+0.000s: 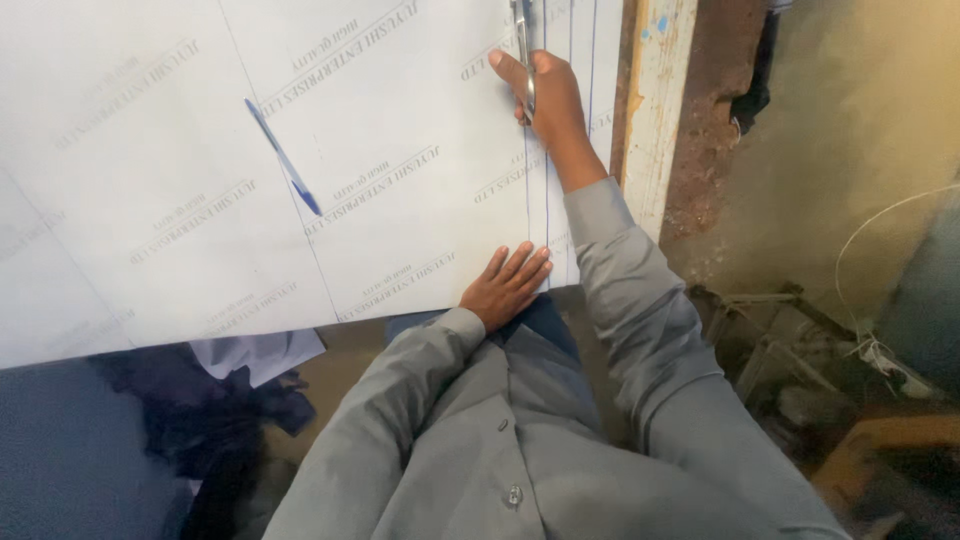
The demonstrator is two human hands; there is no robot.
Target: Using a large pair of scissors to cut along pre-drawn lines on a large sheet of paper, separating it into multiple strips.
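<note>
Nearest to me, my grey shirt (500,440) is filling the lower part of the view, both sleeves reaching forward. Just past it, my left hand (505,285) is lying flat on the near edge of the big white sheet (150,180), fingers straight and slightly spread, gripping nothing, only pressing the sheet down. Faint grey lettering is repeating across the sheet, and thin blue ruled lines are running along its right side. Further out, a blue pen (283,157) is lying loose on the sheet, well apart from both hands. Farthest, my right hand (548,100) is closing its fingers around a pair of metal scissors (523,50), whose blades are pointing away from me along the ruled lines. Just beyond them, a worn wooden table edge (655,100) is showing to the right.
</note>
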